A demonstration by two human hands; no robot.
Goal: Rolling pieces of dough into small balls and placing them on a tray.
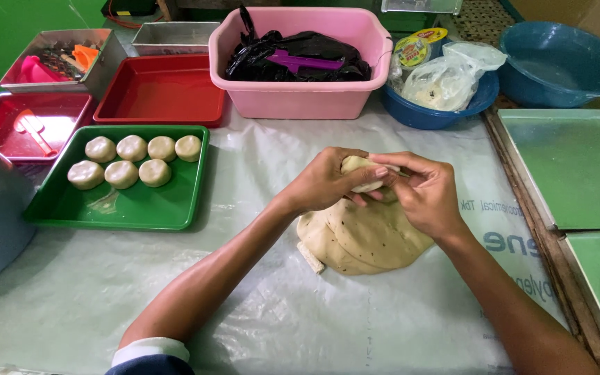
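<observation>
just past the middle of the counter (pixel 105 305), left hand (pixel 324 184) and right hand (pixel 425 194) brought together, fingers curled and pinching a small dough piece (pixel 362 170) between them. both forearms angled inward from the near edge, elbows wide, a white-and-dark sleeve (pixel 151 354) at the left elbow. directly under the hands, resting on the plastic-sheeted counter, a large dough mass (pixel 366 239), flattish and speckled.

toward the left side, a green tray (pixel 133 205) with seven round dough balls (pixel 130 161) in two rows at its far half. beyond it, a red tray (pixel 164 90), bare inside, and at the left edge a smaller red tray (pixel 43 125) with a pale spatula (pixel 32 128). along the far edge, a pink tub (pixel 300 97) holding black plastic (pixel 293 55) and a purple scraper (pixel 300 62); beside it a blue bowl (pixel 439 118) with a clear bag (pixel 446 80); a second blue basin (pixel 564 66) at the far right corner. green metal trays (pixel 578 167) along the right edge.
</observation>
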